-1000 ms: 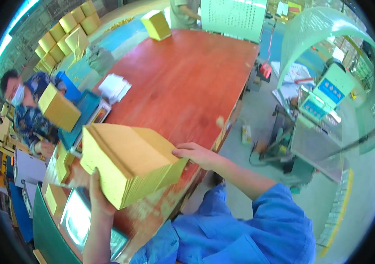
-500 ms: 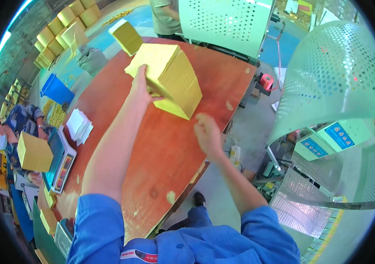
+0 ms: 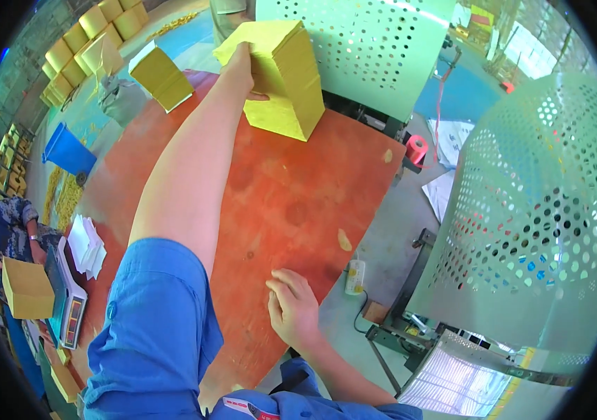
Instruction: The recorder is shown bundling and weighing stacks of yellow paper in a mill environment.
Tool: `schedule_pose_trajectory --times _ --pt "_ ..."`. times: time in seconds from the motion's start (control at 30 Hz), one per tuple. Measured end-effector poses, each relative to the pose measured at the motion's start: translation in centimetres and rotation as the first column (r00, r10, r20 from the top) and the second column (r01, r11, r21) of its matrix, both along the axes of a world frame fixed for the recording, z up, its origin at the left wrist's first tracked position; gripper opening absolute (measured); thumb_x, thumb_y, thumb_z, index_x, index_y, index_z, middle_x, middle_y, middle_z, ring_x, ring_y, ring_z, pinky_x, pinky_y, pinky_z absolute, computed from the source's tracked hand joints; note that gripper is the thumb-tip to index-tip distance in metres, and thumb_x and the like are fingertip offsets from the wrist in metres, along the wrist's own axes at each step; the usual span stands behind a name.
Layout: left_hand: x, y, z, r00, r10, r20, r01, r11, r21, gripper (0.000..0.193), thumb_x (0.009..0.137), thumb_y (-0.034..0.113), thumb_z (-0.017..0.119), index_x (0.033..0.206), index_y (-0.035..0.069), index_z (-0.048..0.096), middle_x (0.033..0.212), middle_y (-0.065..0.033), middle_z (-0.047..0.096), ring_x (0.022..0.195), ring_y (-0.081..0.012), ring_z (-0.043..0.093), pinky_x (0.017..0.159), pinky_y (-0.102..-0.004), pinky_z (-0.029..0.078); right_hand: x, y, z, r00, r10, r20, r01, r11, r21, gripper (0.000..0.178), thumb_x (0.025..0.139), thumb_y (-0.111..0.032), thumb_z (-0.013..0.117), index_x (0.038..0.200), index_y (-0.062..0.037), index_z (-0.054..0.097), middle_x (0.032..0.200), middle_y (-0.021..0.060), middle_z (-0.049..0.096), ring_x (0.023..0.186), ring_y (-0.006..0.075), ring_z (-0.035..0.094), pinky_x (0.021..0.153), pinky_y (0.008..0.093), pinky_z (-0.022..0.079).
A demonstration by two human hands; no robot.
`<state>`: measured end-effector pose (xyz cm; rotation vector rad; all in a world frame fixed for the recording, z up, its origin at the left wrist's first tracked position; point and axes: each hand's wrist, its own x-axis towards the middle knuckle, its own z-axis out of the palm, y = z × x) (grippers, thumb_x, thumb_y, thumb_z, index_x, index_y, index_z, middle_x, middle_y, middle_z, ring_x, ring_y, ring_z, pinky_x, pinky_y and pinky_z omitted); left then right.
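Observation:
My left hand (image 3: 244, 75) is closed on the left side of a tall yellow block of stacked paper (image 3: 286, 80), at the far side of the red-brown table (image 3: 277, 203). The block's lower end is at the tabletop; whether it rests there I cannot tell. Over the near right part of the table, my right hand (image 3: 294, 308) has loosely bent fingers, a little apart, with nothing seen in them. A second yellow paper block (image 3: 162, 75) stands tilted in view at the table's far left edge, apart from my left hand.
A perforated pale green machine panel (image 3: 354, 56) rises behind the table, and a curved perforated guard (image 3: 515, 231) on the right. At left are a scale (image 3: 71, 301), a tan block (image 3: 27, 288), white papers (image 3: 86, 246), a co-worker (image 3: 11, 227) and a blue bin (image 3: 69, 149).
My left hand has carried the yellow paper block farther away across the table. My right hand has drawn back toward me, its fingers loosening. The view has shifted too.

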<state>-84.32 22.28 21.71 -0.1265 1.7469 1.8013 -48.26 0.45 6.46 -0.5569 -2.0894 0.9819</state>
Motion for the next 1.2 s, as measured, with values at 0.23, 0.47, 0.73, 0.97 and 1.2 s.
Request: schedule_pose_trajectory --times 0.23,0.47,0.73,0.97,1.2 --pt "3.7 -2.4 2.5 0.993 -0.117 -0.028 0.118 0.993 0.03 0.089 0.085 0.072 0.047 0.153 0.02 0.022 0.157 -0.0085 0.026 0.141 -0.0366 0.028 0.1 -0.0716 0.031 -0.1 0.2 -0.5 1.0 -0.011 0.027 0.011 1.0 0.022 0.021 0.074 0.003 0.066 0.094 -0.0023 0.064 0.108 0.0137 0.063 0.103 0.0324 0.061 0.085 0.0402 0.051" --pt "8.0 -11.1 -2.3 0.842 -0.408 -0.353 0.45 0.892 0.042 0.087 0.088 0.07 0.045 0.153 0.018 0.022 0.159 -0.0104 0.021 0.145 -0.0346 0.018 0.111 -0.0651 0.006 -0.2 -0.9 0.0 0.999 -0.028 -0.041 0.03 0.999 0.042 0.017 0.077 0.005 0.063 0.093 -0.0021 0.065 0.106 0.0157 0.064 0.098 0.0328 0.062 0.083 0.0385 0.052" --pt "23.1 -53.0 -4.9 0.448 -0.867 -0.219 0.805 0.498 -0.322 0.058 0.096 0.037 0.057 0.141 0.003 0.044 0.142 -0.0154 0.049 0.13 -0.0246 0.047 0.109 -0.0369 0.037 -1.7 -3.9 -1.4 0.995 0.099 0.005 -0.098 0.972 0.212 0.013 0.08 0.001 0.062 0.09 -0.0052 0.067 0.099 0.0124 0.067 0.097 0.0298 0.062 0.086 0.0394 0.05" --pt "40.1 -90.1 -1.7 0.972 0.204 -0.12 -0.189 0.974 0.125 0.039 0.098 0.032 0.051 0.107 -0.002 0.067 0.114 -0.0188 0.067 0.107 -0.0269 0.063 0.094 -0.0397 0.05 3.8 -8.9 0.7 0.986 0.143 0.088 -0.129 0.98 -0.155 0.018 0.095 -0.006 0.052 0.1 0.0009 0.067 0.1 0.0103 0.066 0.094 0.0181 0.061 0.084 0.0312 0.049" --pt "62.8 -114.7 -2.5 0.495 0.846 -0.198 -0.812 0.531 0.243 0.043 0.1 0.035 0.044 0.111 -0.003 0.062 0.113 -0.0185 0.066 0.103 -0.0274 0.065 0.092 -0.0416 0.051 5.5 -48.2 7.5 0.519 0.838 -0.17 -0.838 0.459 -0.296 0.015 0.092 0.002 0.05 0.096 -0.0001 0.065 0.092 0.0066 0.065 0.09 0.0144 0.061 0.081 0.029 0.049"
